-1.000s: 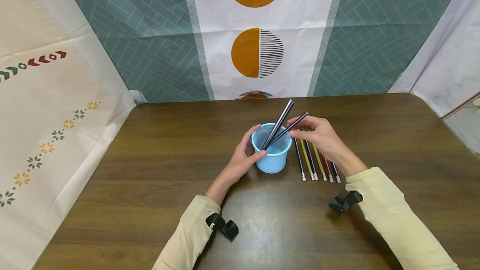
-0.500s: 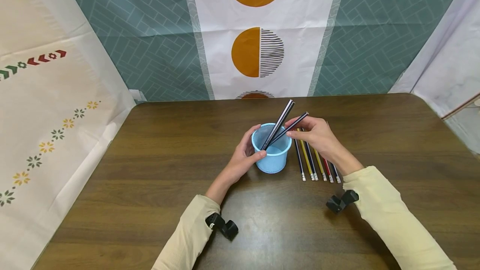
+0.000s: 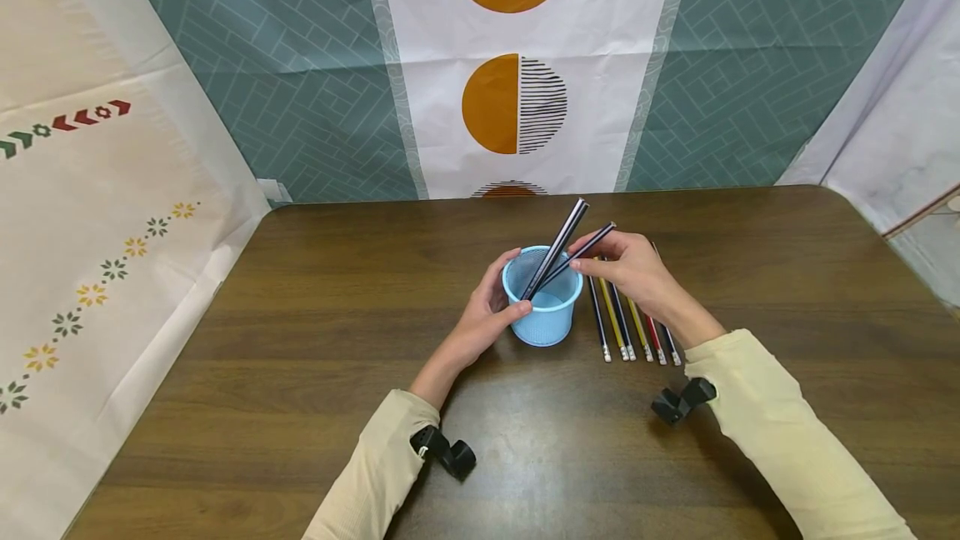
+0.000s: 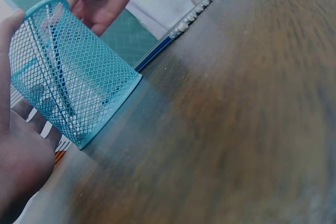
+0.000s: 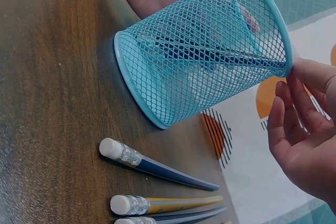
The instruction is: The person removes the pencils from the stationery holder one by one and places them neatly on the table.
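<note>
A light-blue mesh pencil cup [image 3: 543,328] stands upright on the table. My left hand [image 3: 482,319] holds it from the left, thumb over the near side and fingers round the far side; the left wrist view shows the mesh wall [image 4: 92,66] close to the palm. Inside, dark pencils with pale stripes [image 3: 561,242] lean up and to the right. At the cup's right rim, my right hand [image 3: 636,272] pinches a dark striped pencil [image 3: 602,234] whose lower end is inside the cup. In the right wrist view its thumb and finger meet beside the rim [image 5: 286,40].
Just right of the cup, several pencils [image 3: 617,319] in dark blue, yellow and red lie side by side, white erasers toward me. My right forearm passes above their right end. The brown wooden table [image 3: 300,340] ends at a patterned cloth backdrop [image 3: 315,107].
My right hand has shifted slightly left toward the cup's rim, still with the pencil. The left hand and the cup have stayed in place.
</note>
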### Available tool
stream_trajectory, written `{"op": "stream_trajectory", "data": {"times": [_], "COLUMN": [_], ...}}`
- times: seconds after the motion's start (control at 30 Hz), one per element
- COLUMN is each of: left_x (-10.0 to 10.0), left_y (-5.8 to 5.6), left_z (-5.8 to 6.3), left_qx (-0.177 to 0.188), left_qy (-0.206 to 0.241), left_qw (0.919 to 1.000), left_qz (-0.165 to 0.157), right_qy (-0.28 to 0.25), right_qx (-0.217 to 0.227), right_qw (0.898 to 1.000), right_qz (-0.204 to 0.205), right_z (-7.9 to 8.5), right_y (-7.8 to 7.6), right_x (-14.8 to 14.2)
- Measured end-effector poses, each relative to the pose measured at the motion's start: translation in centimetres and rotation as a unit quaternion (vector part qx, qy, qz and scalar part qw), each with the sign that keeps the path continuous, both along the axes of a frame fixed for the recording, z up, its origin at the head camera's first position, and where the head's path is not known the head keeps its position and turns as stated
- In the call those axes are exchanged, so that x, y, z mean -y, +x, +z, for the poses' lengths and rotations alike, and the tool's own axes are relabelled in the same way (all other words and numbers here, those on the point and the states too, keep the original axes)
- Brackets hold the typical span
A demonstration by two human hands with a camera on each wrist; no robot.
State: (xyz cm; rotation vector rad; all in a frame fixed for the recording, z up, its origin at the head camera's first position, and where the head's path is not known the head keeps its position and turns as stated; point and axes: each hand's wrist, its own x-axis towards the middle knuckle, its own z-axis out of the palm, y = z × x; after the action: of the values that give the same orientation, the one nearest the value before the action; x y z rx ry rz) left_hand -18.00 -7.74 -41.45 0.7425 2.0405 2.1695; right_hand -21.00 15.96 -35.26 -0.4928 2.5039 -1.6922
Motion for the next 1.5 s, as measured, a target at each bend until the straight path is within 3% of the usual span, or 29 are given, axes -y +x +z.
{"op": "stream_trajectory", "data": {"times": [0.47,0.77,1.17,1.5], "left_x": [0.02,0.0,0.06,0.02], "left_y": [-0.01,-0.08,0.03,-0.02], "left_z": [0.08,0.06,-0.03,0.05], "left_qx": [0.003,0.001,0.0,-0.001], "left_qy": [-0.003,0.004,0.002,-0.007], "left_qw": [1.0,1.0,1.0,1.0], "left_qz": [-0.001,0.001,0.0,0.006], "right_qy": [0.007,-0.02,-0.006,-0.049], "right_qx": [-0.011,-0.041,-0.067,-0.093], "right_qw": [1.0,0.999,0.998,0.994], "right_qz": [-0.001,-0.001,-0.01,-0.011], "right_z": [0.12,0.38,0.73,1.01], "right_y": [0.2,0.12,0.38,0.57], "right_x": [0.04,0.03,0.1,0.26]}}
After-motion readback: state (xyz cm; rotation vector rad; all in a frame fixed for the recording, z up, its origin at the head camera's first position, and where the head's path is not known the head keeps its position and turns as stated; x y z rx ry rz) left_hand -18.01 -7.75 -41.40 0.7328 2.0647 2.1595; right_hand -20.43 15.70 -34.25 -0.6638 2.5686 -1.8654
